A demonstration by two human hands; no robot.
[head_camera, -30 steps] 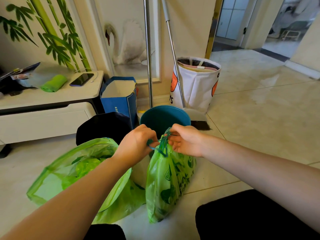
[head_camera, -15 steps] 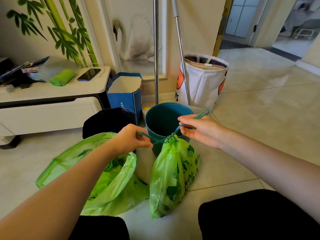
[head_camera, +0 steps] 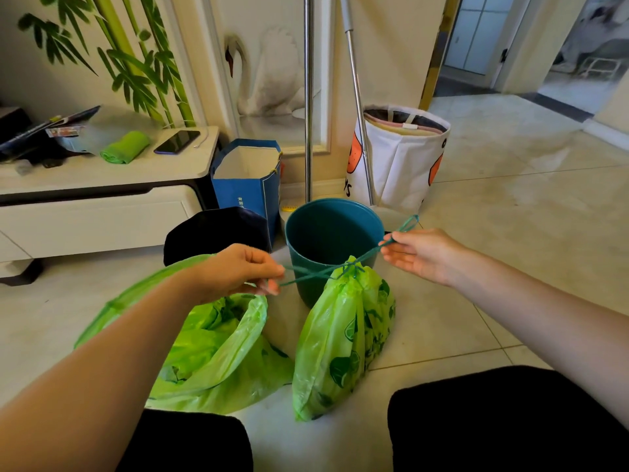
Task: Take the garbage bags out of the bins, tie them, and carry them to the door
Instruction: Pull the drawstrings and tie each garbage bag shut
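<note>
A green garbage bag (head_camera: pixel 343 338) stands on the floor in front of a teal bin (head_camera: pixel 326 233), its mouth gathered by a dark green drawstring (head_camera: pixel 323 270). My left hand (head_camera: pixel 238 270) pinches the left end of the drawstring. My right hand (head_camera: pixel 418 253) pinches the right end, whose loop sticks out past the fingers. The string is stretched taut between them. A second green garbage bag (head_camera: pixel 211 349) lies open on the floor at the left, under my left forearm. A black bin (head_camera: pixel 214 233) stands behind it.
A blue paper bag (head_camera: pixel 248 185) and a white fabric basket (head_camera: pixel 401 158) stand by the wall, with two metal poles (head_camera: pixel 308 97) between them. A low white cabinet (head_camera: pixel 102 199) at the left holds a phone and a green roll. A doorway opens at the back right.
My hands have moved apart from the bag's top, pulling the drawstring ends out sideways until the string is taut and the bag's mouth is cinched.
</note>
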